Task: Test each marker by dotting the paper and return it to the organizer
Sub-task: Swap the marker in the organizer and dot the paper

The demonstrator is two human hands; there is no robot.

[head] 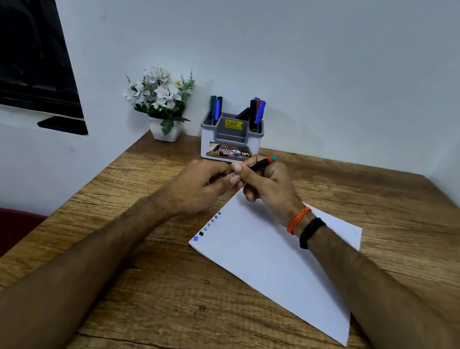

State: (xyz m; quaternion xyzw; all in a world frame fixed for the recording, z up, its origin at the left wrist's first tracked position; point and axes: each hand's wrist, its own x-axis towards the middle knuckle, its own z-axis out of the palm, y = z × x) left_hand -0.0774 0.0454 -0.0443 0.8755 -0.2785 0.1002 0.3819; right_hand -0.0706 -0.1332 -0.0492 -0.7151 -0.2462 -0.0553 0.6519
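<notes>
Wooden table (pixel 232 309) carries your paper (pixel 270 255), six dots (pixel 209 225) along its edge. Organizer (pixel 229 138) holds most markers. Your right hand (pixel 271 186) grips one marker (pixel 260 164); left hand (pixel 203 188) pinches its cap end. More tests likely remain.

A wooden table (pixel 339 190) stands against pale walls (pixel 301 50), a dark window (pixel 19 38) at left.

Surface (pixel 232 309): wooden, brown grain, set into a white-walled corner.
Paper (pixel 278 259): white sheet lying flat, skewed, right of centre; a row of coloured dots (pixel 207 227) along its left edge.
Organizer (pixel 230 141): white and grey, at the back edge, holding upright markers (pixel 257 112).
Flower pot (pixel 166 130): white, far-left corner, just beside the organizer.
</notes>
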